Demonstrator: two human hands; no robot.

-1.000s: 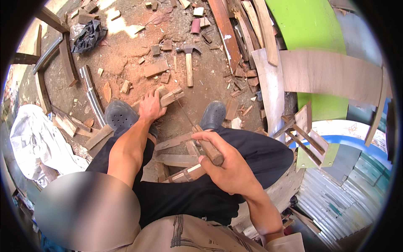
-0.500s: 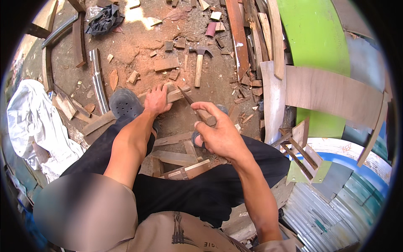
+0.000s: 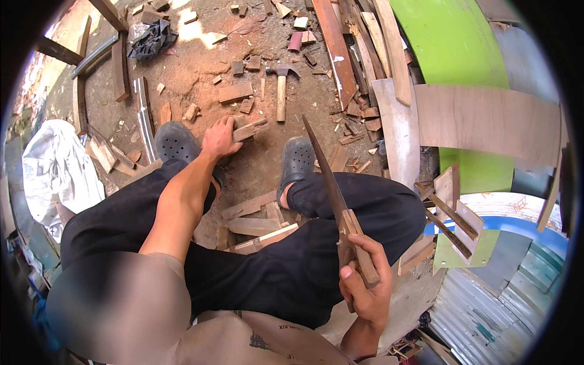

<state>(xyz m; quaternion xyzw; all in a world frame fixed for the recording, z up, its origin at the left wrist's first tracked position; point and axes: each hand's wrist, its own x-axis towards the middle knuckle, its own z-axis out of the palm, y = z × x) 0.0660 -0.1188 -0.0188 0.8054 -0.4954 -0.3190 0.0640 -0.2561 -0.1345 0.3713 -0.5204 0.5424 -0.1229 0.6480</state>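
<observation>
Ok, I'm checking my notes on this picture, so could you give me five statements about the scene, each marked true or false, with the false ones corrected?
1. The right hand holds a saw by its wooden handle. True.
2. The left hand is clear of any wood. False: it grips a wooden board.
3. A hammer lies on the ground beyond the feet. True.
4. The saw's blade is touching that board. False: the blade is apart from it.
5. A white cloth lies off to the person's left. True.
</observation>
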